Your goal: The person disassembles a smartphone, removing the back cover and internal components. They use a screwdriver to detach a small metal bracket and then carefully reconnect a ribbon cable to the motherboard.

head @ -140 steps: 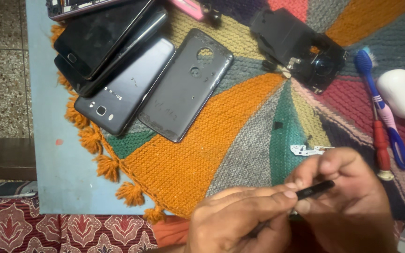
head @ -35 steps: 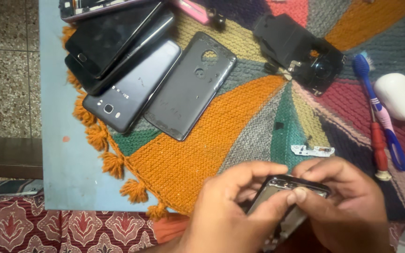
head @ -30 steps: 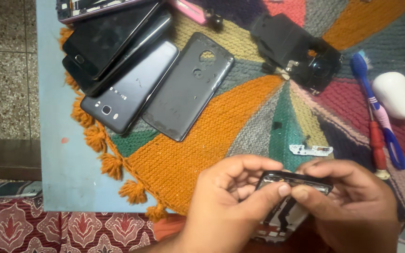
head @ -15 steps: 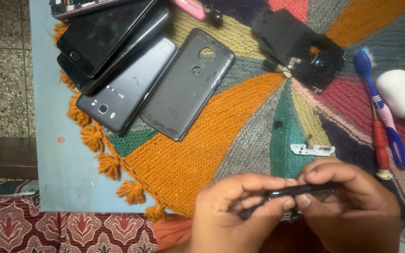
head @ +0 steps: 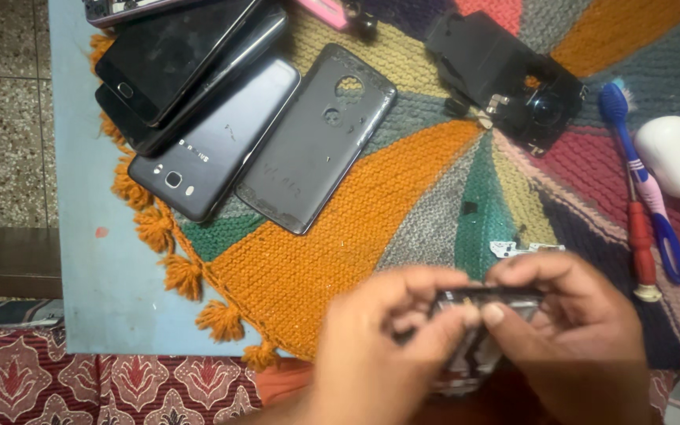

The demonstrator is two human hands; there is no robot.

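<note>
1. Both hands together at the bottom edge, left hand [head: 391,346] and right hand [head: 572,330] pinching a dark phone part [head: 485,303] between fingertips, above the knitted mat [head: 340,260].
2. The part looks thin, light, stiff, likely fragile; blurred, so details are unclear.
3. Best gripped by its edges, not the flat faces.
4. Nearby: small metal bracket [head: 525,249], grey back cover [head: 316,149], red screwdriver [head: 641,248], blue toothbrush [head: 645,185].

Two bare hands — left hand [head: 379,354] and right hand [head: 584,338] — no rings, gloves or watch visible. Short, unpainted nails apparently; motion blur limits detail. No sleeves in frame.
</note>
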